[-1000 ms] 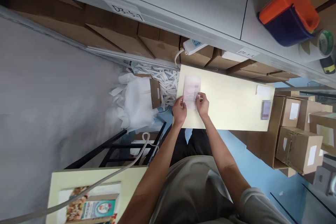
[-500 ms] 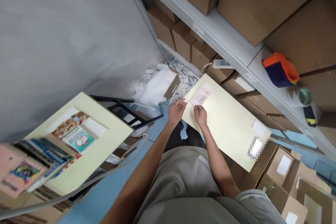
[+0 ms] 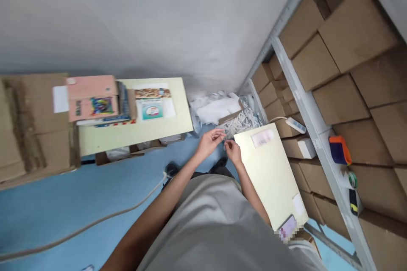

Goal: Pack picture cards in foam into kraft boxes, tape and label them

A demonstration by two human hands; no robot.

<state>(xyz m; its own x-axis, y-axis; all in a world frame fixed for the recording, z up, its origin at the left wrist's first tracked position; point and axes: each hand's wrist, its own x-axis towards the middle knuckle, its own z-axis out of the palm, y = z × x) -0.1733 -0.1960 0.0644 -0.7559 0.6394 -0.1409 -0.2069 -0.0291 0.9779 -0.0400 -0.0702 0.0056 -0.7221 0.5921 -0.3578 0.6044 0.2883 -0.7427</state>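
My left hand (image 3: 209, 141) and my right hand (image 3: 233, 151) meet in front of me, just off the near corner of a pale yellow table (image 3: 273, 173). Both pinch something thin and small between the fingertips; I cannot make out what it is. A pinkish label sheet (image 3: 262, 138) lies flat on the table beyond my right hand, apart from both hands. A phone (image 3: 288, 228) and a small white slip (image 3: 298, 204) lie at the table's other end.
A second yellow table (image 3: 127, 133) at the left carries books and printed sheets (image 3: 95, 100). A pile of white paper strips and scraps (image 3: 227, 114) lies on the blue floor. Grey shelving (image 3: 305, 106) full of cardboard boxes runs along the right, with an orange-blue tape dispenser (image 3: 339, 150). A cable (image 3: 95, 220) crosses the floor.
The view has swung left. Both hands left the pinkish sheet, which stays on the table, and now pinch something small off the table's corner.
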